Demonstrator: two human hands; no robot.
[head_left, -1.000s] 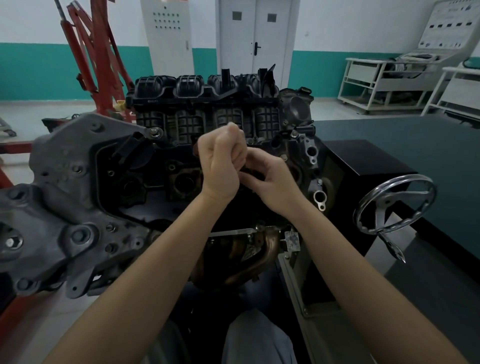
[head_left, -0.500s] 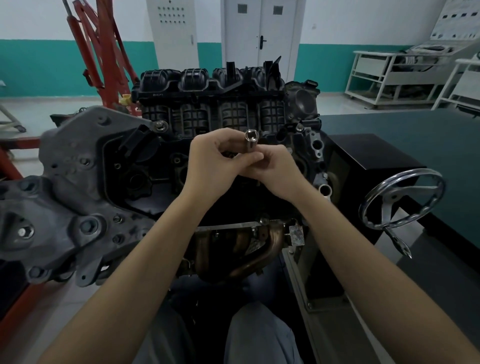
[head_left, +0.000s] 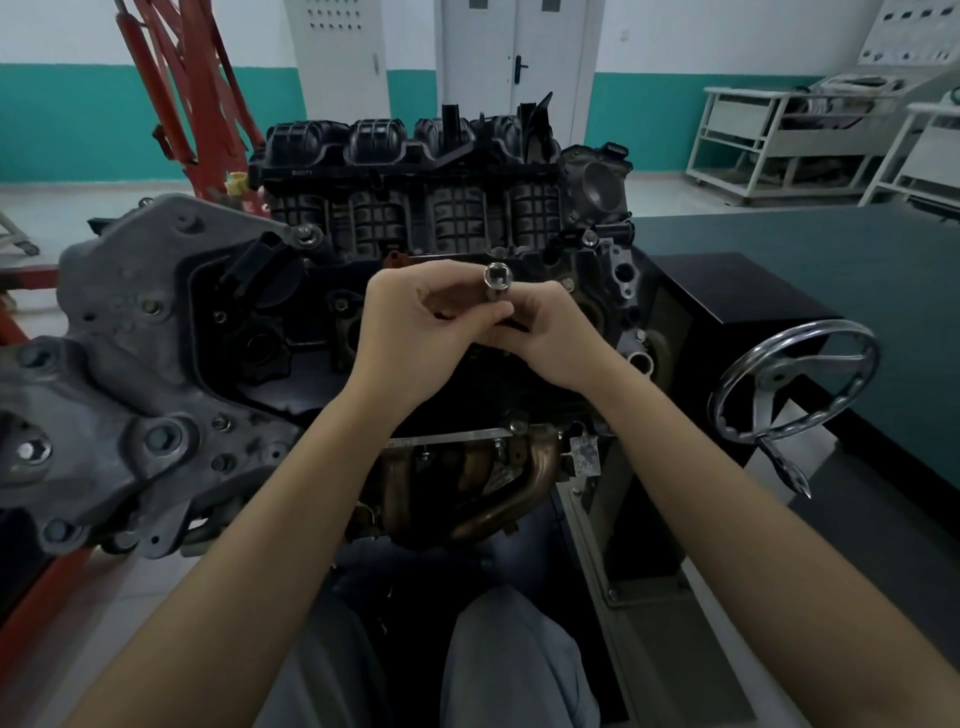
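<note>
left hand (head_left: 415, 335) and right hand (head_left: 563, 340) pinch socket (head_left: 496, 280), engine (head_left: 415, 208) just behind, handwheel (head_left: 795, 384) at right

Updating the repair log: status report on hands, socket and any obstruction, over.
Left hand and right hand both pinch the socket, open end toward camera. Socket held before the engine, on no bolt. Nothing blocks it.
</note>
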